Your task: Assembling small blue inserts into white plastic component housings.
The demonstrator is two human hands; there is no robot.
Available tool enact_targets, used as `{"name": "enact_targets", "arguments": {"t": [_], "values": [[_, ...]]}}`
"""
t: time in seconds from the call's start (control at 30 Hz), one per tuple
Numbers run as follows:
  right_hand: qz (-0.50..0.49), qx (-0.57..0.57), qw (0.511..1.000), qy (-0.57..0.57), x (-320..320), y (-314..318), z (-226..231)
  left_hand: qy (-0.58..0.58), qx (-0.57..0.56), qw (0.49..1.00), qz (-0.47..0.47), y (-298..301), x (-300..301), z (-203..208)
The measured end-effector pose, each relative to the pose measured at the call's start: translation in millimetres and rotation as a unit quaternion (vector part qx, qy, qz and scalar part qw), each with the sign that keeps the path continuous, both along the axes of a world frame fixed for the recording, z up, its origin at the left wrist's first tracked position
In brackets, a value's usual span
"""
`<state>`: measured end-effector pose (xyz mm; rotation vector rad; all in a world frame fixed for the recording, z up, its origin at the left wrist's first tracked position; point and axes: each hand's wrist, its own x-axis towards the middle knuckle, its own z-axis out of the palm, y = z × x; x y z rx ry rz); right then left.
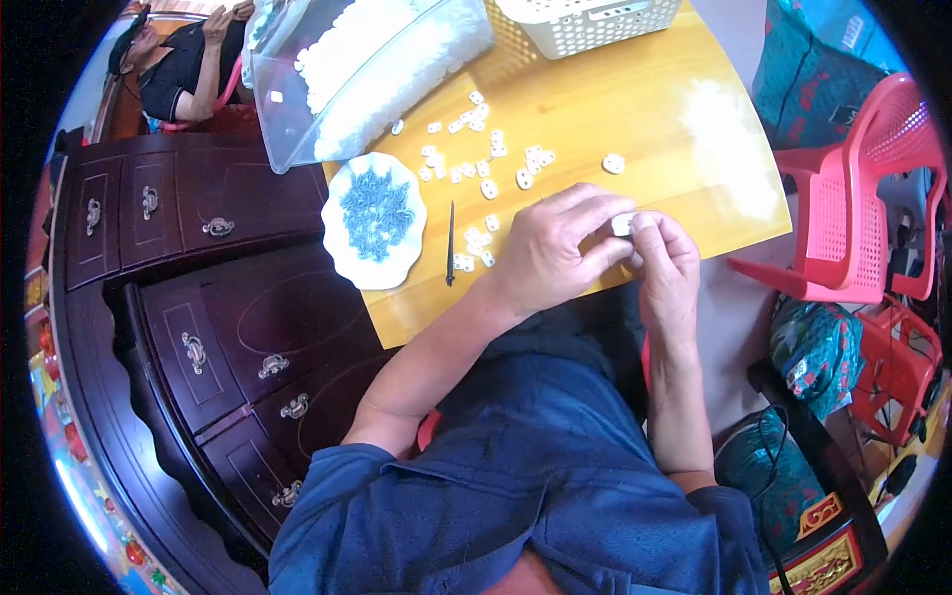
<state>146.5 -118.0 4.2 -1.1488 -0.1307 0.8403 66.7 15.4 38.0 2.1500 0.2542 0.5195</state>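
Near the table's front edge my hands meet around a small white plastic piece (623,225). My left hand (555,243) pinches it from the left, thumb and fingers closed. From the other side, my right hand (666,256) grips it between thumb and forefinger; the fingers cover part of it. Similar small white pieces with dark holes (498,151) lie scattered left of and beyond my hands, and one such piece (614,164) sits apart to the right. A thin black pointed tool (451,244) rests beside a scalloped white plate (342,260) heaped with small blue-grey parts (377,213).
A clear plastic bin (288,139) full of white pieces stands at the table's far left, and a white perforated basket (595,32) at its far edge. Dark wooden drawers (218,307) flank the left. Right of the yellow table (714,193) is a pink chair (838,218). Another person (193,74) sits far left.
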Motion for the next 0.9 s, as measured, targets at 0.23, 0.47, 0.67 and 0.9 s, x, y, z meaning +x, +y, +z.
{"name": "enact_targets", "arguments": {"t": [0.23, 0.47, 0.67, 0.9], "values": [[-0.063, 0.042, 0.997, 0.034, 22, -9, -1, -0.004, 0.032, 0.999, -0.005, 12, 9, 1], [-0.058, -0.022, 0.996, -0.059, 22, -6, -1, 0.089, 0.202, 0.973, 0.062, 20, 32, -8], [-0.049, -0.037, 0.995, -0.083, 17, -2, 3, 0.112, 0.237, 0.965, 0.029, 24, 33, -21], [-0.064, -0.046, 0.994, -0.079, 20, -1, 8, 0.015, 0.113, 0.993, 0.034, 17, 35, 10]]}}
